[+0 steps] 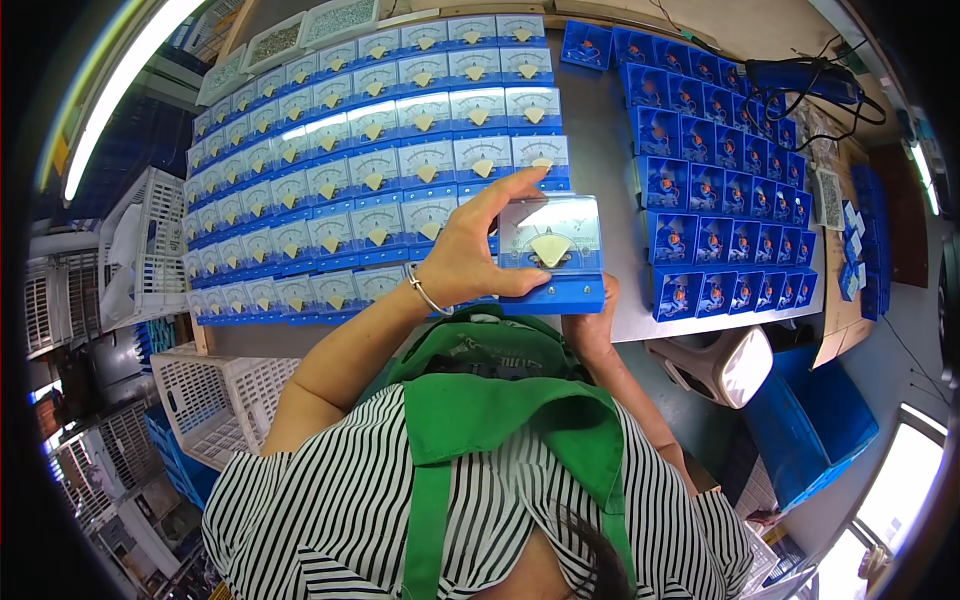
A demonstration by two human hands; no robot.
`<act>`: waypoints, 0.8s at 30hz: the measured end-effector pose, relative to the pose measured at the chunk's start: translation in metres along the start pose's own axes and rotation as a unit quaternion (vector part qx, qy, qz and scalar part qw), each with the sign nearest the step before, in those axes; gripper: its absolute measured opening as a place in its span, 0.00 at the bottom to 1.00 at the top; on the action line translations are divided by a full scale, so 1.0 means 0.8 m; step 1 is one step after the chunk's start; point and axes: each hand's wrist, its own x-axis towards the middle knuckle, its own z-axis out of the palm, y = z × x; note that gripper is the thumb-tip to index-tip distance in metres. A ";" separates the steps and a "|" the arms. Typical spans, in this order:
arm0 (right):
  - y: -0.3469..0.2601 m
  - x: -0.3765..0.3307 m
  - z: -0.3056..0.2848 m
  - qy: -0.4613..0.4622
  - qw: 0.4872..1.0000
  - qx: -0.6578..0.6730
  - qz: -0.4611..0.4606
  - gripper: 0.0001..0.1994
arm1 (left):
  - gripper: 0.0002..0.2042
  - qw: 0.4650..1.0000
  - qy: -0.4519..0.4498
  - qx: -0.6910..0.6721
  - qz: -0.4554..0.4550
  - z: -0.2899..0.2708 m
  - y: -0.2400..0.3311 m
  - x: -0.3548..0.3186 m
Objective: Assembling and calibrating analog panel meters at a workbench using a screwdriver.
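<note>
A smooth metal bench (606, 165) carries clear-fronted meters (373, 131) in tight rows, seemingly to save space, opposite open-topped blue plastic boxes (672, 238). Above its near edge, the grip of the left hand (455, 258) pinches a boxy meter (549, 252) by its left side, likely keeping the dial visible. The right hand (597, 322) is partly hidden at the lower right corner; I cannot tell its grip.

Grey metal table (592, 125): left, close rows of meters (374, 165) with blue bases; right, rows of open blue boxes (706, 204); strip of metal shows between.
</note>
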 end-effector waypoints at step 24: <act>-0.116 0.046 0.010 -0.126 0.965 -0.069 -0.220 0.13 | 0.43 0.977 0.004 0.185 0.108 0.004 -0.037 0.022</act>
